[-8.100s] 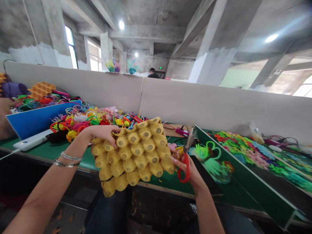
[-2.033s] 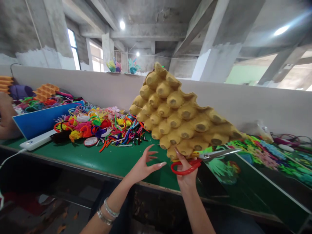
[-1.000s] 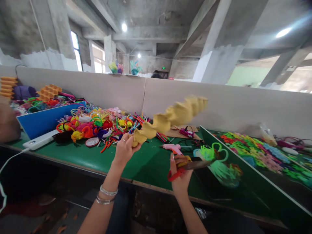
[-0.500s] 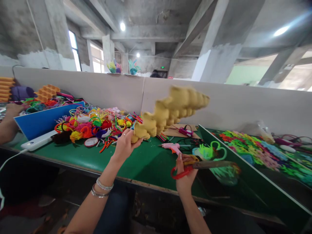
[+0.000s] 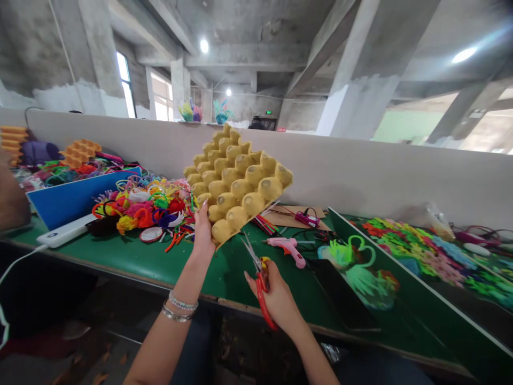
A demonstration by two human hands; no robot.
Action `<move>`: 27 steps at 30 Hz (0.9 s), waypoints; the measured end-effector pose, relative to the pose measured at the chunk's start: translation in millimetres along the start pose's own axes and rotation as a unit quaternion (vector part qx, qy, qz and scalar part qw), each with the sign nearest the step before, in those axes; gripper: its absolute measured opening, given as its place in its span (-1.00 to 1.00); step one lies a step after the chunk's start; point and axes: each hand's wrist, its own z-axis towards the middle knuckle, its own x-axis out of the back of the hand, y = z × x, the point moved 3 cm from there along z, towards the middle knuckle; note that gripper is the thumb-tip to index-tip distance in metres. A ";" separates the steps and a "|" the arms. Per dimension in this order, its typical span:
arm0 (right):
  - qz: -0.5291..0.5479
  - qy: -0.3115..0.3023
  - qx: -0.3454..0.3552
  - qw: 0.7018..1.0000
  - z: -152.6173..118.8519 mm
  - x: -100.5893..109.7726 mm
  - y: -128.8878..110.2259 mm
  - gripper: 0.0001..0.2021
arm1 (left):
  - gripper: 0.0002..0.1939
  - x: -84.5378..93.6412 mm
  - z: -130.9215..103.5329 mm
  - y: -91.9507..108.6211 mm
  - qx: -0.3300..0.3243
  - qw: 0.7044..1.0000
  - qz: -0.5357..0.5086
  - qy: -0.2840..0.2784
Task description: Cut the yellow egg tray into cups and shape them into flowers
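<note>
A yellow egg tray is held up over the green table, its bumpy face turned toward me. My left hand grips the tray by its lower left edge, the fingers partly hidden behind it. My right hand holds red and yellow handled scissors, whose slightly parted blades point up and left, just below the tray's lower edge without cutting into it. Behind my right hand, a pink glue gun lies on the table.
Colourful pipe-cleaner pieces are piled at the left beside a white power strip and a blue board. Another person's arm is at the far left. Right stand green fuzzy shapes, a black tablet-like slab and a green divider.
The egg tray has turned from edge-on to face me and moved left. My right hand has moved left, and the scissors now point up-left instead of right.
</note>
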 end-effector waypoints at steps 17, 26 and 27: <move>-0.069 -0.060 -0.061 0.994 1.2 10.0 -8.0 -0.65 | -0.67 -4.7 -22.5 -17.9 -0.059 0.998 0.019 -0.009; 0.031 -0.118 -0.089 0.988 -0.5 11.3 -7.9 -0.66 | -0.68 -8.0 -29.5 -17.7 -0.090 0.995 0.014 -0.029; 0.036 -0.125 -0.094 0.987 -0.7 11.4 -8.3 -0.66 | -0.68 -8.7 -30.6 -17.1 -0.090 0.995 0.015 -0.032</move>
